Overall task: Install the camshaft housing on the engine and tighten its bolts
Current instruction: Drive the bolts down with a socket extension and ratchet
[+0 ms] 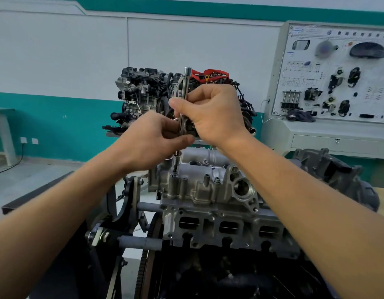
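**Inspector:** Head view. Housing (208, 190) sits on the engine (229, 231). The wrench (185, 83) stands upright with its tip on a bolt (174, 175) at the housing's left end, presumably so it drives straight.

**Clerk:** Grips?

**Inspector:** Right hand (217, 113) is curled closed round the upper shaft, thumb across. Left hand (152, 141) pinches the shaft lower down, likely steadying it. Whether the bit is fully engaged, I cannot tell.

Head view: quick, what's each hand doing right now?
Left hand: closed, gripping the lower shaft of the upright socket wrench.
Right hand: closed, pinching the same wrench higher up.
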### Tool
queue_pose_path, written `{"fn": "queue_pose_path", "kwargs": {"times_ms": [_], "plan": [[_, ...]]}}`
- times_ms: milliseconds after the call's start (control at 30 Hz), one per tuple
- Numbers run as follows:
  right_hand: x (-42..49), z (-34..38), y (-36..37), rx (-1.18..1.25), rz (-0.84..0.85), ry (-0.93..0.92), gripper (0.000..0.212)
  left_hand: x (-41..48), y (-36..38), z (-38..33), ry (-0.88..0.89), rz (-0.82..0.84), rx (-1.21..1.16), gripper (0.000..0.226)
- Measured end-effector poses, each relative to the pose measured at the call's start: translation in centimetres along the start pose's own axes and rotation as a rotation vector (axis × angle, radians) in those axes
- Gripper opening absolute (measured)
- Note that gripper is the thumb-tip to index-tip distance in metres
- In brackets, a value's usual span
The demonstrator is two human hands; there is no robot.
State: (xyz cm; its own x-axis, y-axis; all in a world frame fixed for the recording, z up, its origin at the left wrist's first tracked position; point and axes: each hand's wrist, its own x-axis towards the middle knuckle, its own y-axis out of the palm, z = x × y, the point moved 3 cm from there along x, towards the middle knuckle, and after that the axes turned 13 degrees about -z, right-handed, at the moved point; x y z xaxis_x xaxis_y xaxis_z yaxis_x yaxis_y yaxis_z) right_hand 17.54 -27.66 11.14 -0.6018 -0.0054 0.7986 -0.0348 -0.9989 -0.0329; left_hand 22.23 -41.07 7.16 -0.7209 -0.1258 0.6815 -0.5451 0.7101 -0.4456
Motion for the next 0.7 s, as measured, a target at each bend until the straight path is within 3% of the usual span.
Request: {"fn": "queue_pose_path", "kwargs": {"times_ms": [100,167,233,333,400,533,600,700], "plan": [[-0.2,-0.2,0.1,-0.03,-0.017,0.014,0.027,-0.9,0.4,0.1,0.027,-0.22,-0.03,0.024],[-0.2,0.0,0.3,-0.033,0.103,0.013,0.027,-0.7,0.3,0.4,-0.035,-0.179,-0.092,0.016],[0.0,0.1,0.5,0.0,0.225,0.037,0.031,-0.3,-0.2,0.7,-0.058,-0.036,-0.084,0.014],[0.0,0.2,0.4,0.039,0.271,0.03,0.026,-0.1,-0.5,0.7,-0.044,0.115,-0.062,0.018],[0.0,0.2,0.4,0.024,0.181,-0.021,0.02,-0.3,-0.1,0.7,-0.028,0.096,-0.026,0.016],[-0.2,-0.2,0.5,-0.003,-0.019,-0.011,0.024,-1.0,0.6,0.8,0.055,-0.188,0.065,0.026],[-0.3,-0.1,0.6,-0.017,0.045,-0.004,0.023,-0.9,0.4,1.0,0.026,-0.186,0.018,0.015],[-0.1,-0.2,0.5,0.016,0.259,0.037,0.025,-0.7,0.2,1.0,0.029,-0.003,-0.032,0.01]]}}
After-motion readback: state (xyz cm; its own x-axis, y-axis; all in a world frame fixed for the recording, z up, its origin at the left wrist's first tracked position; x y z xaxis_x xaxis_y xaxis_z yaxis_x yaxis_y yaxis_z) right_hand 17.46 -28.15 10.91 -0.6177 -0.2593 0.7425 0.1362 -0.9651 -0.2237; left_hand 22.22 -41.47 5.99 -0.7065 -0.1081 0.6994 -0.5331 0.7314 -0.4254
